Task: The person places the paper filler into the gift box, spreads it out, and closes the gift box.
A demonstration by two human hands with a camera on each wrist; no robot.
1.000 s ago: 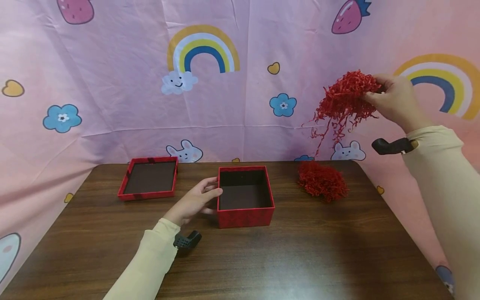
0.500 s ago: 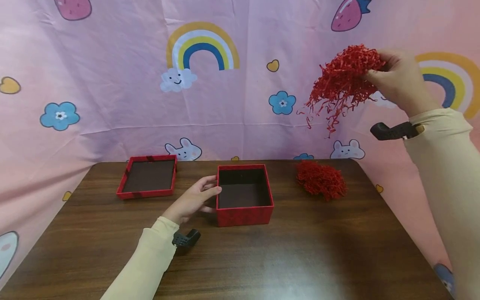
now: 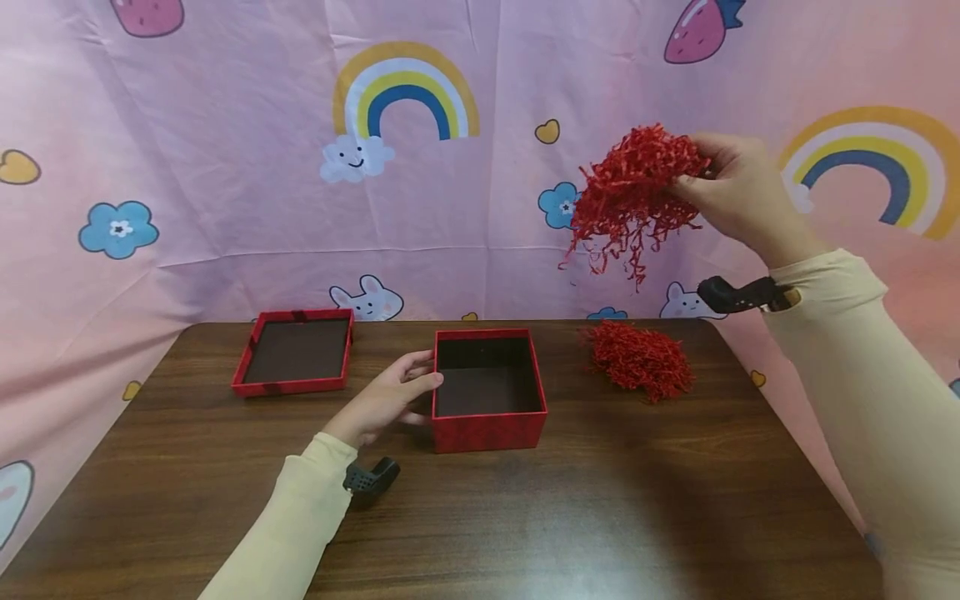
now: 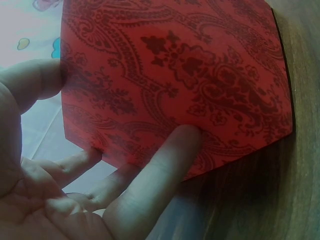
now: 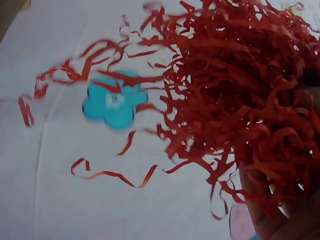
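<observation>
Red box (image 3: pixel 487 434): apparently being steadied on the worktop (image 3: pixel 562 517) by the left hand (image 3: pixel 381 405), unclenched against its side.
Red shreds (image 3: pixel 637 183): being pinched aloft by the right hand (image 3: pixel 745 198), likely so dangling strands hang free.

no readable text, label, brand, number or sign visible

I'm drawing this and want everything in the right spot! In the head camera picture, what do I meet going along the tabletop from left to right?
Shallow red lid → left hand → open red box → pile of red paper shreds.
</observation>
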